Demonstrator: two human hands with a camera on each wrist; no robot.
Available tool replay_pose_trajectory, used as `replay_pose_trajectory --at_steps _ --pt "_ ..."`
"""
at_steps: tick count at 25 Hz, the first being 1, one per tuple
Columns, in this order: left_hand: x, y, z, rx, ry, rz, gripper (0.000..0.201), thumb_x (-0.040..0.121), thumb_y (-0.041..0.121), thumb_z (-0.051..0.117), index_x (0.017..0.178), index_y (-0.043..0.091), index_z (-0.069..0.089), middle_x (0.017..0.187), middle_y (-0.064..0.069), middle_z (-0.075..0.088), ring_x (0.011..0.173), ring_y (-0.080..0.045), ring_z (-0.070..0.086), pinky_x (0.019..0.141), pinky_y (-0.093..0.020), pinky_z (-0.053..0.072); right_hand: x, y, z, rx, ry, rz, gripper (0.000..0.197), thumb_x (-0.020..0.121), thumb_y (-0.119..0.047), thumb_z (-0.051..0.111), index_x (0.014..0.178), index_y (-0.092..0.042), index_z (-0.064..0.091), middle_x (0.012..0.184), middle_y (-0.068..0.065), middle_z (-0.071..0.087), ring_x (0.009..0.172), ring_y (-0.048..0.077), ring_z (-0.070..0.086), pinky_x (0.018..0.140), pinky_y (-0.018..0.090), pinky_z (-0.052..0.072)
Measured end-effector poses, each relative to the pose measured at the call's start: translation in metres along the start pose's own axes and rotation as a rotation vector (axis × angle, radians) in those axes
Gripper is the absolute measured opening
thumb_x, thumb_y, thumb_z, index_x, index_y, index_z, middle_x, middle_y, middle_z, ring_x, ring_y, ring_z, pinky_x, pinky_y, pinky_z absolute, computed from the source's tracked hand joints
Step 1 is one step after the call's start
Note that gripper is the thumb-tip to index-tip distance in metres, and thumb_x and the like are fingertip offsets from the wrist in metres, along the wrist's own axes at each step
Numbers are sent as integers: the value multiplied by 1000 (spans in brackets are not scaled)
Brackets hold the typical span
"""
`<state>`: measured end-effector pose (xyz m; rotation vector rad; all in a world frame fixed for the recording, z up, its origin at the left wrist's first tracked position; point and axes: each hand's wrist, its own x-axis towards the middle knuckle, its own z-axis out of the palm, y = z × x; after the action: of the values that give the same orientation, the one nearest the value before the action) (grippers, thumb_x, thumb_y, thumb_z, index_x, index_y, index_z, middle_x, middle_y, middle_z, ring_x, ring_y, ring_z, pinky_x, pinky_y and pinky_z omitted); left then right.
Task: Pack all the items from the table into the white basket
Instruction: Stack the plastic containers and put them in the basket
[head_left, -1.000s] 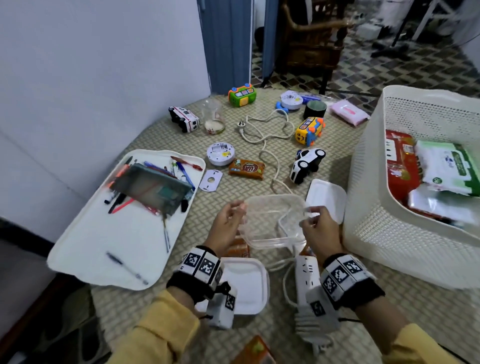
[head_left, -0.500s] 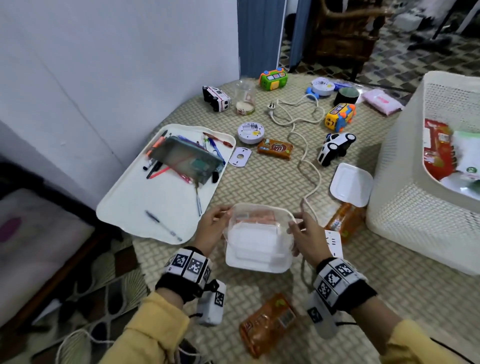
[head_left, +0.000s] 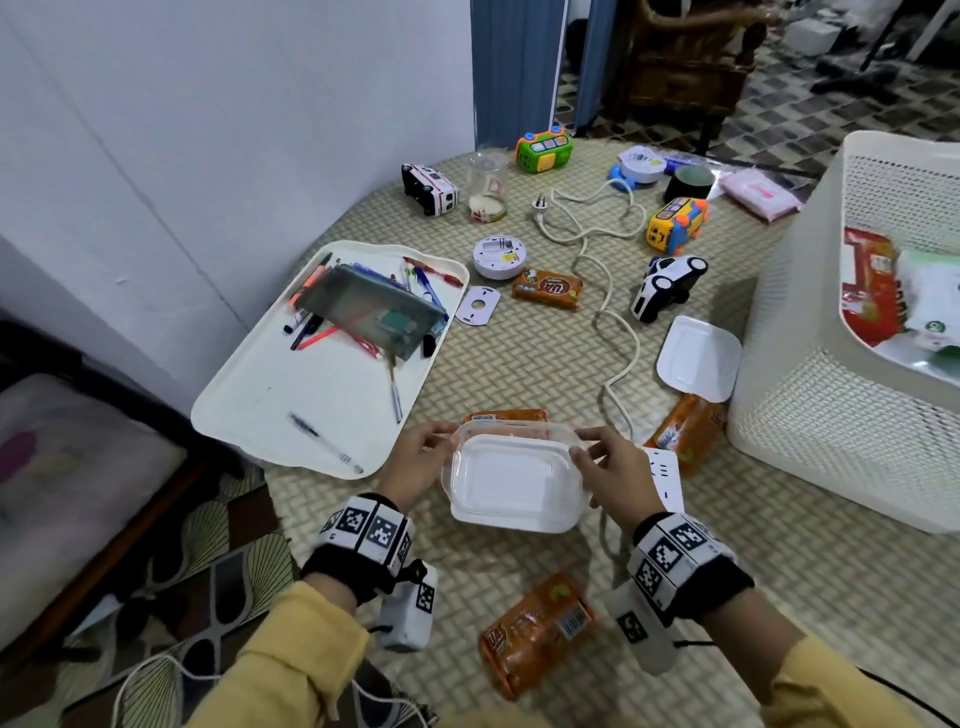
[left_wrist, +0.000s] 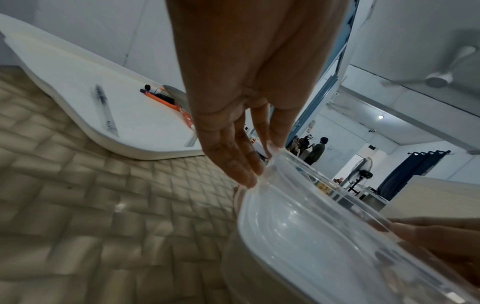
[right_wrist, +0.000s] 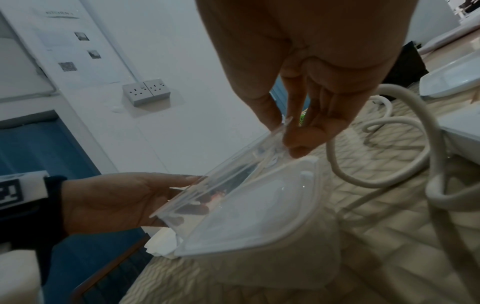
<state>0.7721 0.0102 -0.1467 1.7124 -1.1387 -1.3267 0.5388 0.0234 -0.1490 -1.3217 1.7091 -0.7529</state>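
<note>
- Head view: the white basket (head_left: 810, 415) stands at the right edge of the tabletop (head_left: 545, 374), and only a few things lie in it so far, a red packet (head_left: 867, 291) and a white-and-green pack (head_left: 930, 306) among them.
- The left hand (head_left: 415, 467) and the right hand (head_left: 618, 478) hold a clear plastic box (head_left: 511, 480) between them, low over the near part of the tabletop and well apart from the basket. The fingers (left_wrist: 233, 160) of the left hand pinch one rim; the right hand's fingers (right_wrist: 298, 139) pinch the opposite rim.
- A white lid seems to sit under or against the box; whether it is fitted I cannot tell.
- Most of the job looks undone to me. Still out are the white tray (head_left: 291, 415) with pens and a pencil case (head_left: 374, 312), three toy cars (head_left: 670, 286), a toy camera (head_left: 543, 150), a glass jar (head_left: 485, 187), a round white disc (head_left: 498, 254), a spare lid (head_left: 698, 358), a pink pack (head_left: 761, 195), the long cable (head_left: 608, 322) with its power strip (head_left: 662, 478), and several orange snack packets (head_left: 535, 629).
- I judge the box will go in next, then the loose things.
</note>
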Motion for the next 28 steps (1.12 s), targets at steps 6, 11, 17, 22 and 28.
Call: replay_pose_trajectory --at_steps 6,11,17,22,28 --pt "24 55 20 128 41 244 26 92 11 58 118 12 60 101 0 61 91 -9 55 76 -12 43 25 -7 -43 148 237 -44 11 91 -15 58 101 -14 63 83 4 64 73 23 63 66 36 55" --pt "62 107 99 248 -200 311 22 93 12 56 114 10 62 93 1 59 82 -9 55 66 -6 40 60 25 -90 76 428 123 20 89 -5 55 108 -4 62 96 14 64 79 22 60 70 17 46" --pt "117 113 195 414 -419 226 26 94 10 54 118 3 60 93 -6 59 85 -14 52 61 -17 39 103 68 -106 -79 318 229 41 89 -8 56 130 -4 51 131 19 54 121 32 50 103 33 34" --pt "158 103 246 427 -482 108 35 91 8 57 126 3 55 117 -18 60 97 -31 59 75 -27 43 132 92 -92 -241 289 163 40 91 -6 52 130 2 48 141 24 41 135 33 34 114 39 25" --pt "188 101 272 518 -501 90 41 88 8 62 127 -2 52 119 -23 60 109 -37 59 83 -36 48 147 91 -89 -308 415 139 29 92 -5 45 116 8 55 126 27 47 122 40 42 106 40 32"
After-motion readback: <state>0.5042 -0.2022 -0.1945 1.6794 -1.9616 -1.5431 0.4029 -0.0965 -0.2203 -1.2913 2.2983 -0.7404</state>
